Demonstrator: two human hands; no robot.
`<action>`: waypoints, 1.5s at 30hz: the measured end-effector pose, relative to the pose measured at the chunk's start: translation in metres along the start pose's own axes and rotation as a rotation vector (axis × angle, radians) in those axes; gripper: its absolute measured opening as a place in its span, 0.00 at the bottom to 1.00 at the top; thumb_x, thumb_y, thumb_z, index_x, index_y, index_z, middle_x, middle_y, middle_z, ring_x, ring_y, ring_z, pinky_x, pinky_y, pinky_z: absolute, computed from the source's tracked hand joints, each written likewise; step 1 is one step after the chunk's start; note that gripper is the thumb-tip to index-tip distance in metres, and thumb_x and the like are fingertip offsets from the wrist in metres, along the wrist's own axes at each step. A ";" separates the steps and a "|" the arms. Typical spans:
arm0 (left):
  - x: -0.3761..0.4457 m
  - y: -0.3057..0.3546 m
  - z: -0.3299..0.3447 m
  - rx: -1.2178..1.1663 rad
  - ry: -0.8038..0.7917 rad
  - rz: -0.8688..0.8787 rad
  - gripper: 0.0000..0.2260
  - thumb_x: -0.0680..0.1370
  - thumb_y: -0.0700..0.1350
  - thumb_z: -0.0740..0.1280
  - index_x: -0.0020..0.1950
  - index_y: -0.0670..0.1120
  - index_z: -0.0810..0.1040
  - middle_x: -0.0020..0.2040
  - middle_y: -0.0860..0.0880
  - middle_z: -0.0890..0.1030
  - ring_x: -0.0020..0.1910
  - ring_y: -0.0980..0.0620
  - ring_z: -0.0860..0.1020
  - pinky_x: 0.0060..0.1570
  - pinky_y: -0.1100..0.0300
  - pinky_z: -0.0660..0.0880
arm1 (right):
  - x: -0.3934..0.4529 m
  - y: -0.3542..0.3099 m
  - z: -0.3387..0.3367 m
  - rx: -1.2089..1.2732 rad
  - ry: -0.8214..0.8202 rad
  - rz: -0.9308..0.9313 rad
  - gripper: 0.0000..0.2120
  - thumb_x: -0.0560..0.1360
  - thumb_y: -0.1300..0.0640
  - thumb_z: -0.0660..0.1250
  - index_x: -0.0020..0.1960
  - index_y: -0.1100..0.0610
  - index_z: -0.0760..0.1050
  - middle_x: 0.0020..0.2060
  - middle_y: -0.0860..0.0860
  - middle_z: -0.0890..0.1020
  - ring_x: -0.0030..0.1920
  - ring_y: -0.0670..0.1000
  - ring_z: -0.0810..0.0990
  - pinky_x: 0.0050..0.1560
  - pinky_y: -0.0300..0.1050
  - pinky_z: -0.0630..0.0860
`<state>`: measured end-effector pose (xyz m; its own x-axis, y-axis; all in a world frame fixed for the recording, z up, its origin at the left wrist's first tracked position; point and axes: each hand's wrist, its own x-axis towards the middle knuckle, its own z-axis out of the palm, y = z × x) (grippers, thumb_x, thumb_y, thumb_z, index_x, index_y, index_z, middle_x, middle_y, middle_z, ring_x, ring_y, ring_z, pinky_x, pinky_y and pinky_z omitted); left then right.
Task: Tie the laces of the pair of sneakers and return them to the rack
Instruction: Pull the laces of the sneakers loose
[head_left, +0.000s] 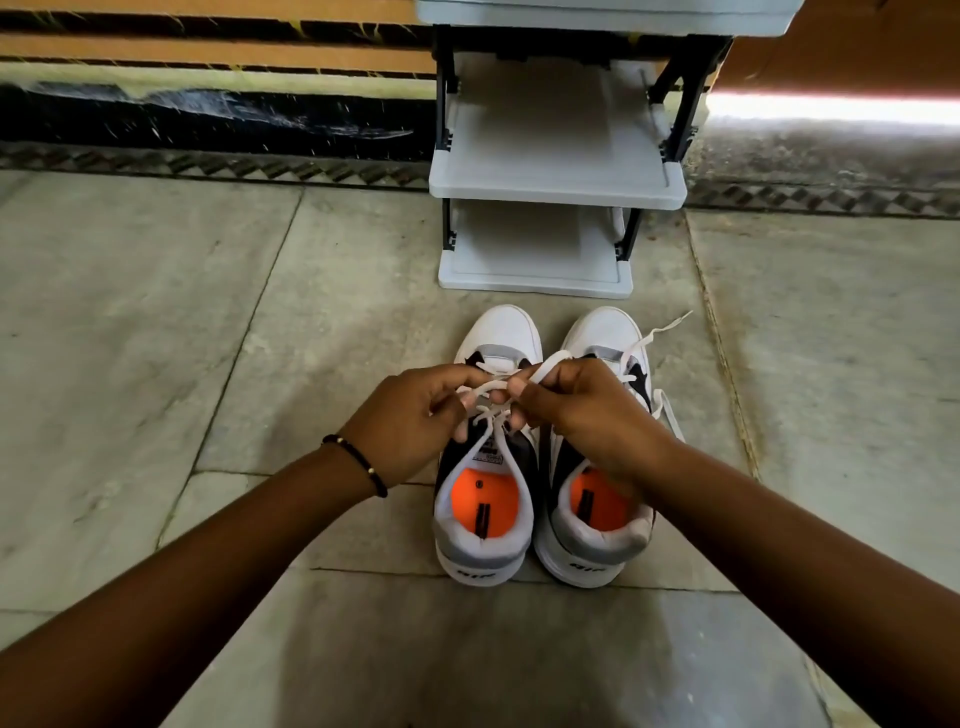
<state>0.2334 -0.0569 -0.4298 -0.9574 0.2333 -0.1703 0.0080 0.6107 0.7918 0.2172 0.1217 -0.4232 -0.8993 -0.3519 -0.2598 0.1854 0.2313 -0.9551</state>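
Observation:
Two white, grey and black sneakers with orange insoles stand side by side on the stone floor, toes toward the rack. Over the left sneaker (485, 519), my left hand (410, 421) and my right hand (582, 405) each pinch a part of its white lace (493, 387), fingers almost touching above the tongue. One long loop of that lace hangs down over the shoe's opening. The right sneaker (597, 535) has its lace (660, 332) loose, trailing off to the right. My right hand hides the middle of that shoe.
A grey plastic shoe rack (556, 192) with black legs stands just beyond the sneakers' toes, its shelves bare. Behind it runs a wall with a dark skirting band (208, 119). Bright light falls on the floor at the far right.

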 end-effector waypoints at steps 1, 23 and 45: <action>-0.001 0.004 -0.001 -0.069 -0.079 -0.019 0.16 0.79 0.40 0.59 0.58 0.61 0.72 0.34 0.48 0.81 0.35 0.61 0.79 0.47 0.65 0.74 | 0.000 -0.001 -0.001 -0.007 0.011 -0.007 0.11 0.77 0.59 0.63 0.44 0.63 0.81 0.36 0.61 0.83 0.38 0.52 0.80 0.46 0.43 0.76; 0.001 0.021 0.009 0.243 0.011 -0.160 0.15 0.72 0.53 0.69 0.31 0.48 0.69 0.28 0.54 0.73 0.30 0.59 0.70 0.29 0.67 0.65 | -0.008 -0.008 -0.015 -0.058 -0.084 -0.025 0.06 0.72 0.64 0.68 0.45 0.65 0.81 0.33 0.59 0.83 0.35 0.50 0.80 0.40 0.46 0.74; 0.006 0.021 -0.016 -1.484 0.375 -0.296 0.11 0.80 0.42 0.54 0.41 0.47 0.72 0.20 0.54 0.69 0.17 0.61 0.64 0.20 0.70 0.63 | 0.001 -0.014 -0.023 0.893 0.018 -0.002 0.14 0.79 0.58 0.53 0.38 0.59 0.71 0.17 0.48 0.67 0.23 0.48 0.71 0.32 0.42 0.77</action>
<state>0.2228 -0.0542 -0.4048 -0.8898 -0.0890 -0.4476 -0.2527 -0.7206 0.6457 0.2050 0.1391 -0.4072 -0.9047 -0.3354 -0.2626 0.4162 -0.5646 -0.7128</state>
